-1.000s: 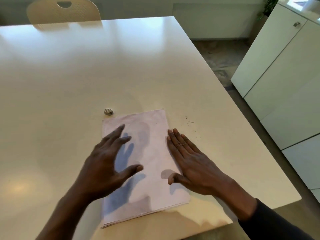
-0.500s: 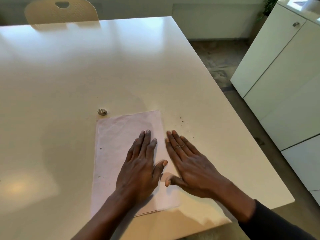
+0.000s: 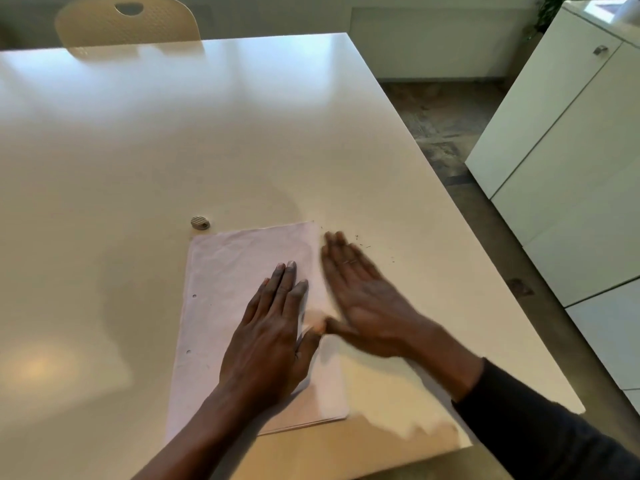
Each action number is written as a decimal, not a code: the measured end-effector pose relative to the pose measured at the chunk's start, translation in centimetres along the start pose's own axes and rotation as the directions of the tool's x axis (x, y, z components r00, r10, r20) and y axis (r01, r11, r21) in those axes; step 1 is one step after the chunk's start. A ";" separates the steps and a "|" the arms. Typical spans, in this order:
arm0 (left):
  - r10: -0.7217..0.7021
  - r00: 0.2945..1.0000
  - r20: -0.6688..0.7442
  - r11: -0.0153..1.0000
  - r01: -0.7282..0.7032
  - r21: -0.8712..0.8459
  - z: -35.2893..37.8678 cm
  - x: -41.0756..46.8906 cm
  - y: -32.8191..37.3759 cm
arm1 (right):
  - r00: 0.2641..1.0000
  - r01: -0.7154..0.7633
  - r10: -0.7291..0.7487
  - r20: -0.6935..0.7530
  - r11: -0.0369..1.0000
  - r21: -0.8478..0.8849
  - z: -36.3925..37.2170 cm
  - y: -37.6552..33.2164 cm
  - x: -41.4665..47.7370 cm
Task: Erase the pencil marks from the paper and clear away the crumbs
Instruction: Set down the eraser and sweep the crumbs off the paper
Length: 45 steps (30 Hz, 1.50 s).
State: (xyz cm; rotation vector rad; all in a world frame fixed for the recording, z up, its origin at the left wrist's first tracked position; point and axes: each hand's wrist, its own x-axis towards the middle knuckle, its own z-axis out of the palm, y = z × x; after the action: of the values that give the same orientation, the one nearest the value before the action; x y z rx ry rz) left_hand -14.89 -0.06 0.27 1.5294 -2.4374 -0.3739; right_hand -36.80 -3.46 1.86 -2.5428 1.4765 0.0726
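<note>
Nearest, at 5 o'clock in the view, a dark sleeve (image 3: 540,434) covers the right forearm. The left hand (image 3: 273,330) lies flat, palm down, on the right half of the paper (image 3: 235,271), its fingers straight, close together and pointing to 12 o'clock; it grips nothing. The right hand (image 3: 363,299), blurred, lies at 3 o'clock of the left hand, flat and palm down, its straight fingers pointing to 11 o'clock along the paper's right edge and its thumb reaching onto the sheet; it too grips nothing. The paper is a thin stack, lengthwise from 6 to 12 o'clock, lying on the bench (image 3: 242,133) near the front edge, with two punched holes along its left margin. The eraser (image 3: 200,223), small and ribbed, lies on the bench just off the paper's far left corner, at 11 o'clock. Dark crumbs (image 3: 363,241) lie scattered on the bench at 1 o'clock of the paper, just beyond the right fingertips. Farther off, a chair (image 3: 128,20) stands at the bench's far edge at 11 o'clock, and a white cabinet (image 3: 571,150) stands at 2 o'clock.
</note>
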 end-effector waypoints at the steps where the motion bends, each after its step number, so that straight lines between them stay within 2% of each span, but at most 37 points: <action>1: 0.009 1.000 0.005 1.000 -0.009 0.002 0.0 0.0 -0.1 | 1.000 0.030 -0.030 0.005 1.000 0.008 0.6 -1.2 0.3; 3: 0.011 1.000 0.009 1.000 -0.011 -0.006 0.0 0.1 -0.2 | 1.000 0.022 -0.023 0.019 1.000 0.019 1.2 -2.2 1.0; 7: -0.013 1.000 -0.013 1.000 0.013 -0.003 0.0 0.2 0.1 | 0.987 -0.158 0.158 0.020 0.987 -0.001 0.7 0.3 1.6; 13: -0.024 1.000 -0.020 1.000 0.023 -0.008 -0.2 0.1 0.1 | 0.872 -0.490 0.490 0.026 0.870 0.057 -0.7 3.5 1.3; 15: -0.016 1.000 -0.017 1.000 0.016 -0.015 -0.2 0.2 0.0 | 0.899 -0.433 0.437 -0.027 0.896 0.096 -1.2 2.5 2.1; 17: -0.005 1.000 -0.018 1.000 0.005 -0.021 -0.2 0.3 0.0 | 0.950 -0.296 0.308 -0.049 0.940 0.171 -1.4 0.6 3.4; 19: 0.001 1.000 -0.010 1.000 -0.001 -0.020 -0.1 0.3 0.0 | 0.975 -0.215 0.221 0.003 0.946 0.242 -1.2 -1.4 5.2; 21: -0.001 1.000 0.007 1.000 0.001 -0.011 -0.1 0.3 0.0 | 0.978 -0.209 0.205 0.044 0.948 0.239 -1.0 -2.5 6.7; 26: 0.003 1.000 -0.018 1.000 -0.002 0.015 0.0 0.4 0.0 | 0.950 -0.311 0.311 0.021 0.943 0.114 -0.4 -1.0 6.9; 31: -0.011 1.000 -0.012 1.000 0.012 0.020 0.3 0.4 -0.1 | 0.858 -0.511 0.513 0.000 0.854 0.095 -0.6 2.5 4.3; 33: -0.014 1.000 -0.008 1.000 0.014 0.019 0.4 0.4 -0.2 | 0.834 -0.550 0.552 0.011 0.829 0.095 -1.2 3.2 3.2; 35: -0.019 1.000 -0.011 1.000 0.019 0.009 0.4 0.4 -0.2 | 0.888 -0.458 0.460 -0.016 0.886 0.073 -1.2 2.9 2.0; 37: -0.014 1.000 -0.017 1.000 0.014 0.005 0.3 0.4 -0.2 | 0.964 -0.260 0.264 -0.017 0.960 0.107 -0.8 1.6 0.4; 40: -0.007 1.000 -0.012 1.000 0.007 0.004 0.3 0.5 -0.1 | 1.000 -0.010 0.010 -0.002 0.995 0.098 0.4 -0.5 -1.7; 42: -0.007 1.000 -0.010 1.000 0.007 0.002 0.2 0.5 -0.2 | 0.999 0.038 -0.038 0.001 0.999 -0.001 1.0 -0.5 -2.5; 45: -0.013 1.000 -0.007 1.000 0.013 -0.004 0.2 0.3 -0.2 | 0.999 -0.039 0.041 0.023 0.997 -0.069 0.7 1.3 -2.7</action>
State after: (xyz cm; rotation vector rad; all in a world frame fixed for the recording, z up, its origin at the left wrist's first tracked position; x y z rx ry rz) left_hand -14.93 -0.44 0.05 1.5425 -2.4217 -0.3752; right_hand -39.23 -1.64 1.37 -2.5557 1.5416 0.1621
